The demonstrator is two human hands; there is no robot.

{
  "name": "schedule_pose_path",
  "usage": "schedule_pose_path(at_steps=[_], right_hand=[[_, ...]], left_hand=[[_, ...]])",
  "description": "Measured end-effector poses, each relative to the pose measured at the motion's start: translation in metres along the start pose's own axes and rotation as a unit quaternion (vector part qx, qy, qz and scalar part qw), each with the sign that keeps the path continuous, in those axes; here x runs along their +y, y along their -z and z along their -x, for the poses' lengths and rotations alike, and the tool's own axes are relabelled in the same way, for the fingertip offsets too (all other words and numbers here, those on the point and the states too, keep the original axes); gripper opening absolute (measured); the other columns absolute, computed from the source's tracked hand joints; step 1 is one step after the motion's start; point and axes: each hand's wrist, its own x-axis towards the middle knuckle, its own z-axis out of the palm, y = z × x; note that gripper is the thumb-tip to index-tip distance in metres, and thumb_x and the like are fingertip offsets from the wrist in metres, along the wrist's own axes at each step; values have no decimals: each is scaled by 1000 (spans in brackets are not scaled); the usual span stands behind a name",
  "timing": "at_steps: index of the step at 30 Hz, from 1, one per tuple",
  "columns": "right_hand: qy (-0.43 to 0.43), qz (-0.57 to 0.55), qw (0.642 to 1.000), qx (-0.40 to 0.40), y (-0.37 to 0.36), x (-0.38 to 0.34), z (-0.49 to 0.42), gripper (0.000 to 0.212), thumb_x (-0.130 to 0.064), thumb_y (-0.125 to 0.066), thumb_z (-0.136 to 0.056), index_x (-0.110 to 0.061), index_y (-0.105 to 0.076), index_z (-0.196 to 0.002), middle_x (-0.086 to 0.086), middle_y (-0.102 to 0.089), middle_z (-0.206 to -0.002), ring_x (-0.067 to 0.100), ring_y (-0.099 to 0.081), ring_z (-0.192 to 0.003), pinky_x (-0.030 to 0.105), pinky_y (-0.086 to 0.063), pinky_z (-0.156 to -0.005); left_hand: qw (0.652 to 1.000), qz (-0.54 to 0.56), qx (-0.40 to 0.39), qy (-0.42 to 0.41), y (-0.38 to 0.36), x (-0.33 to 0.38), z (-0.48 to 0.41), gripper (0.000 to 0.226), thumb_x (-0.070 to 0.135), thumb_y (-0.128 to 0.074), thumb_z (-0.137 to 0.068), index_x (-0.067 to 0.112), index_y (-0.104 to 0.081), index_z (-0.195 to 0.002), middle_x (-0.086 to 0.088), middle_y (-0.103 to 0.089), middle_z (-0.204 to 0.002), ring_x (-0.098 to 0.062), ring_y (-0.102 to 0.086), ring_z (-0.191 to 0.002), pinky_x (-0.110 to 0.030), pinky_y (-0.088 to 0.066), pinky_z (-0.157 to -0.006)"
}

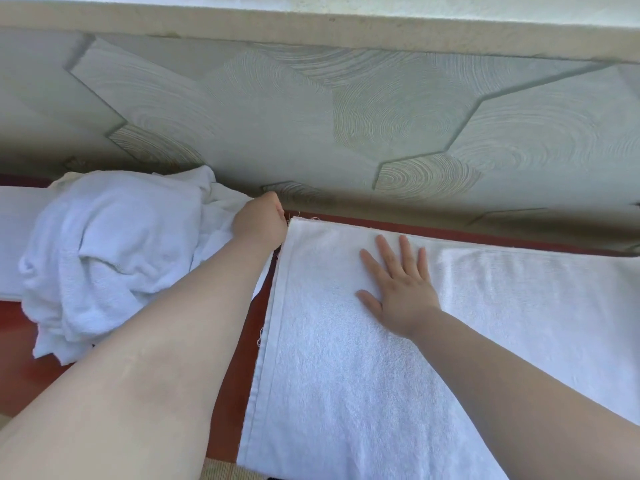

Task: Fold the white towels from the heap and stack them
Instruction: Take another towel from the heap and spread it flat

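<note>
A white towel (346,358) lies spread flat on the red table, reaching from the centre to the right edge of the view. My right hand (398,285) lies flat on it with straight, spread fingers, near its far left part. My left hand (261,221) is curled and pinches the towel's far left corner at the table's back edge. A crumpled heap of white towels (110,258) sits to the left, touching my left forearm.
The red table (239,344) shows as a strip between heap and flat towel. A flat white cloth (14,244) lies under the heap at the far left. A patterned grey-green wall (346,116) rises right behind the table.
</note>
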Motion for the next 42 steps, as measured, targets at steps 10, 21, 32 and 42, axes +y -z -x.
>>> schedule_pose_path(at_steps=[10,21,32,42], right_hand=[[15,-11,999,-31,14,9,-20,79,-77,-6,-96,-39,19,-160,-8,33,-166,26,32,-153,52,12,-126],[-65,-20,998,10,-6,99,57,75,-70,-10,-100,-35,5,-164,-5,18,-171,21,22,-157,48,4,-128],[-56,-86,991,89,18,141,71,68,-55,-13,-108,-20,-5,-166,0,5,-173,23,12,-159,46,0,-129],[-198,-62,977,54,-18,279,118,75,-69,-9,-101,-32,6,-164,-4,14,-172,20,17,-158,45,5,-128]], left_hand=[[949,-42,-53,-308,-63,52,116,59,47,-36,-105,15,-45,-153,-7,-37,-165,-29,-33,-151,-48,-29,-122],[963,-204,-88,-152,-69,67,86,81,82,-12,-91,47,9,-162,8,20,-173,-33,18,-158,-76,3,-117],[951,-134,-91,-263,-124,233,175,72,52,-20,-105,26,6,-167,-4,22,-172,-26,17,-159,-53,14,-126],[943,-218,-108,-225,-160,269,183,78,67,-14,-97,37,11,-164,2,22,-172,-34,20,-158,-70,3,-121]])
